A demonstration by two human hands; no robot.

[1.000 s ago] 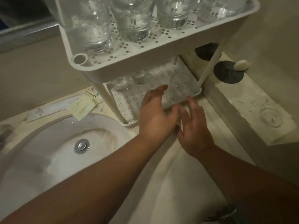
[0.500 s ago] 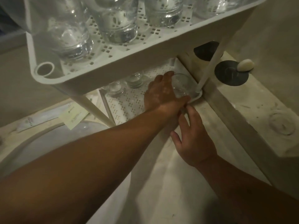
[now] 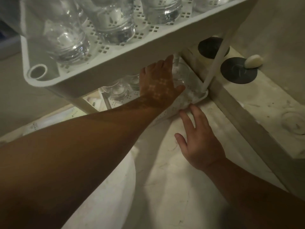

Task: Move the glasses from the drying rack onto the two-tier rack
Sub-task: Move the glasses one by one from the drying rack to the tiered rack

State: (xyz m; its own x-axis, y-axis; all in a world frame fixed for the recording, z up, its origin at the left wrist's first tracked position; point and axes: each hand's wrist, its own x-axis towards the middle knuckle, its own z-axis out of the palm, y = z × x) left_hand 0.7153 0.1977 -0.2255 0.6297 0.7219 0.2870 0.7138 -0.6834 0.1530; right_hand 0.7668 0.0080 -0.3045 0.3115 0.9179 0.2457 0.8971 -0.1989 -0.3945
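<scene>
The white two-tier rack [image 3: 115, 63] fills the top of the view. Several clear glasses [image 3: 113, 19] stand upside down on its perforated upper tray. Two more glasses [image 3: 119, 91] sit on the lower tray. My left hand [image 3: 158, 83] reaches under the upper tray and is wrapped around a clear glass [image 3: 184, 74], which is at the right end of the lower tray beside the thin white leg [image 3: 214, 58]. My right hand [image 3: 200, 142] lies flat on the counter with its fingers spread, fingertips against the lower tray's front corner, holding nothing.
A white sink basin [image 3: 109, 187] curves below my left forearm. A raised stone ledge [image 3: 264, 113] runs along the right, with two dark round discs [image 3: 238, 71] and a white oval soap-like object [image 3: 253, 61] on it. Paper sachets [image 3: 54, 116] lie at the left.
My left hand has pushed the glass further in under the upper tray. My right hand has drawn back slightly and spread flat on the counter. The camera has moved closer.
</scene>
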